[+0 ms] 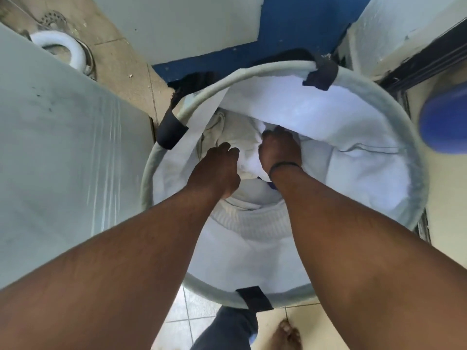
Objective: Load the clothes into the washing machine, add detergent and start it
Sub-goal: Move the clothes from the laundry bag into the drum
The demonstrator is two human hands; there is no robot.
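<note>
Two bare forearms reach down into a round laundry hamper [394,117] that fills the middle of the view, its grey padded rim tilted toward the camera and its mouth opening upward. A pale grey appliance top [63,160], streaked and scuffed, takes up the whole left side and sits just beside the hamper's rim. A blue wall panel [290,29] stands behind the hamper, and a blurred blue rounded object [444,120] pushes in at the right edge, close to the lens. Tan floor [121,59] shows at upper left, with a white ring [67,48] lying over a metal drain grate [53,18].

Inside the hamper, a white liner [316,109] sags from the far rim over the clothes [250,160], a pale heap of white and cream cloth bunched at the bottom, with no clear long axis. A ribbed white garment [250,221] lies nearer the camera. Dark fabric tabs [170,131] wrap the rim at three places.

The left hand [217,170] rests on the heap with fingers curled into the cloth; whether it grips is unclear. The right hand [279,150], a dark band [284,164] at its wrist, clenches a fold of the white cloth. The hands are close together. A bare foot [288,334] and a blue trouser leg [225,329] stand on pale tiles below.
</note>
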